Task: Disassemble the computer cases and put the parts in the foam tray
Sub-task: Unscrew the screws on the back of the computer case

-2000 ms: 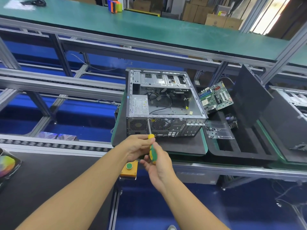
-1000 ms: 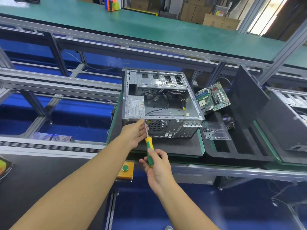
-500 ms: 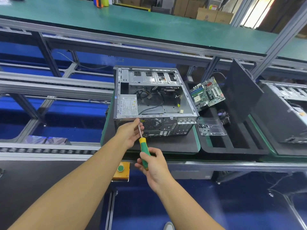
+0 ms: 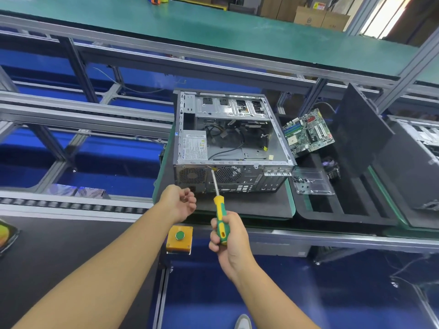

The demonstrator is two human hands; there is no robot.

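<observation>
Green belt (image 4: 213,27) runs across the far side, with brown boxes (image 4: 308,16) behind it. Grey rails (image 4: 83,115) cross the left over a blue floor.

In the middle, a case (image 4: 280,148) sits on a black mat (image 4: 249,205). Its open side faces up. Inside, a grey power box (image 4: 194,148) fills the near left corner, and black wires lie next to it. The back of the case faces near and has 2 round vents.

Just right of the case is the foam tray (image 4: 344,210). A green board (image 4: 306,132) leans at its far end. A clear box (image 4: 311,184) with small screws sits at the tray's near left, just beside the case. A black panel (image 4: 358,129) stands tilted on the tray's right side. Another case (image 4: 418,148) is at the far right.

The right hand (image 4: 228,236) is wrapped tight around the green and yellow handle of a screwdriver (image 4: 219,214). The metal tip touches the back of the case, up near the top edge between the 2 vents.

The left hand (image 4: 178,203) is near the case's left vent but not touching it. Its fingers are loosely curled, and I see nothing in them.

A yellow box (image 4: 179,238) with a green button sits below the hands.
</observation>
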